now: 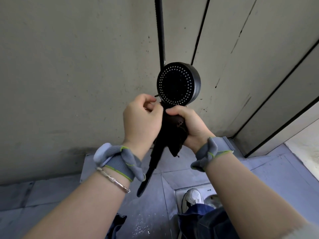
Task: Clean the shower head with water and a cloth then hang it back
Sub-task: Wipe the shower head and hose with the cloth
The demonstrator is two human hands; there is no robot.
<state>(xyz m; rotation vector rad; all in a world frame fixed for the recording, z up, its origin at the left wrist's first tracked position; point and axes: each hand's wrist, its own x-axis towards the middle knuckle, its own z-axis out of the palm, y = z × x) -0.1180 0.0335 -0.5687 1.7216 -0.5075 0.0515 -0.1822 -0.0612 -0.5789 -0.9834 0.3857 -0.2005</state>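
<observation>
A round black shower head (178, 82) with rings of small pale nozzles faces me at the centre, in front of the grey wall. Its handle runs down between my hands and is mostly hidden. A dark cloth (174, 135) is bunched around the handle and a long strip of it hangs down to about knee height. My right hand (188, 123) is closed around the cloth and handle just below the head. My left hand (141, 118) is closed on the left side of the handle, thumb and fingers pinched near the head's lower rim.
A black vertical hose or rail (161, 31) runs up the wall behind the head. Dark-framed panels (259, 75) stand to the right. Below are blue-grey floor tiles (51, 195), a raised ledge (86, 163), a floor drain (209, 192) and my white shoe (192, 199).
</observation>
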